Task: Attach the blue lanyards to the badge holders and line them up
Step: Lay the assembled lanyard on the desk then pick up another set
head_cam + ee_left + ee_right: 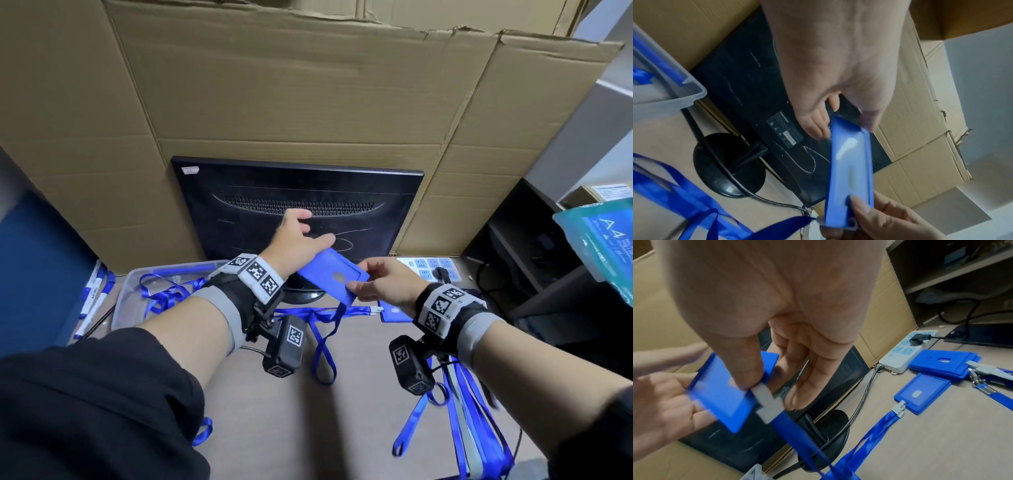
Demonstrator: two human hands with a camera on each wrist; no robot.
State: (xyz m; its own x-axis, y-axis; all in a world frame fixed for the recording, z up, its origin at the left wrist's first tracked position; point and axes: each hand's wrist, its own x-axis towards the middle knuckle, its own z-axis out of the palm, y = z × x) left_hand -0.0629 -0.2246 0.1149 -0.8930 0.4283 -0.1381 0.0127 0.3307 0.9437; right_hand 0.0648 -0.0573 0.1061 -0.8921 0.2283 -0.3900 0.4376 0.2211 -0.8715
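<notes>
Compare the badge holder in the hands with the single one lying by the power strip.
The held badge holder is lifted and tilted, pinched by the right hand and supported by the left hand; the lying badge holder rests flat on the table, touched by neither hand. Both are blue, with a lanyard clip at one edge.

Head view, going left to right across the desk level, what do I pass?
Clear plastic bin of blue lanyards → left hand → held blue rectangular badge holder → right hand → white power strip → teal A4 paper pack.
</notes>
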